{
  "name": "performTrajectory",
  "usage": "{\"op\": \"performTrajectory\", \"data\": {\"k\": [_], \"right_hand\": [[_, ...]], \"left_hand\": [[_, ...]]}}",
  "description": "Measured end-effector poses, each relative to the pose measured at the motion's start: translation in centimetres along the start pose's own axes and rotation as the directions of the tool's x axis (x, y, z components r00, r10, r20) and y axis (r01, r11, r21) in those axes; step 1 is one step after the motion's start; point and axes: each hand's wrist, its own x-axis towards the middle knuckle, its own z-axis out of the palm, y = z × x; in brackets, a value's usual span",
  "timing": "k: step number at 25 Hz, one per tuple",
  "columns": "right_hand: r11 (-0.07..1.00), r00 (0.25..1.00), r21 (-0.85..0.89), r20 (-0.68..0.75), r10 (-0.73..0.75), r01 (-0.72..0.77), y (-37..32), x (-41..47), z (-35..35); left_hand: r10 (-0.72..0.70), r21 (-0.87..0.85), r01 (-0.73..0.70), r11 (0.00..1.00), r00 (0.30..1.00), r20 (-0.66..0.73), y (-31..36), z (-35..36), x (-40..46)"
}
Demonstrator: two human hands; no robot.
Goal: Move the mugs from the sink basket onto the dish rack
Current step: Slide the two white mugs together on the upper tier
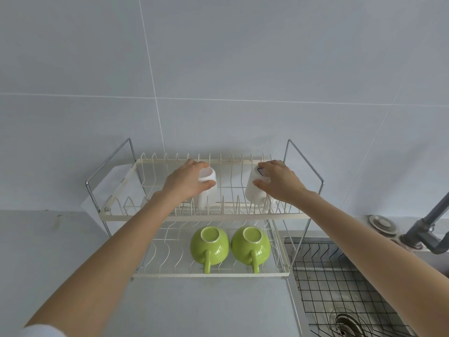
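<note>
On the two-tier dish rack (243, 216) standing on the worktop (206, 307) beside the sink basket (340, 283), two green mugs (209, 244) (250, 243) sit upturned on the lower tier, while the left hand (188, 182) and right hand (277, 182) each grasp a white mug (209, 188) (254, 190) among the upper tier's prongs.

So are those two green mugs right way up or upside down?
Upside down. Both green mugs sit on the rack's lower shelf with their base rings facing up and handles pointing toward the camera.
</note>
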Motion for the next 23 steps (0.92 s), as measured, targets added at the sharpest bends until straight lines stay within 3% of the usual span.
{"op": "performTrajectory", "data": {"k": [12,23], "right_hand": [[0.995,0.999,0.094,-0.043,0.026,-0.022,0.5,0.2,0.3],[0.996,0.997,0.094,-0.072,0.019,-0.012,0.3,0.0,0.4]], "left_hand": [[0.056,-0.016,-0.055,0.998,0.998,0.027,5.0,2.2,1.4],[0.055,-0.034,-0.054,0.998,0.998,0.019,4.8,2.3,1.1]]}}
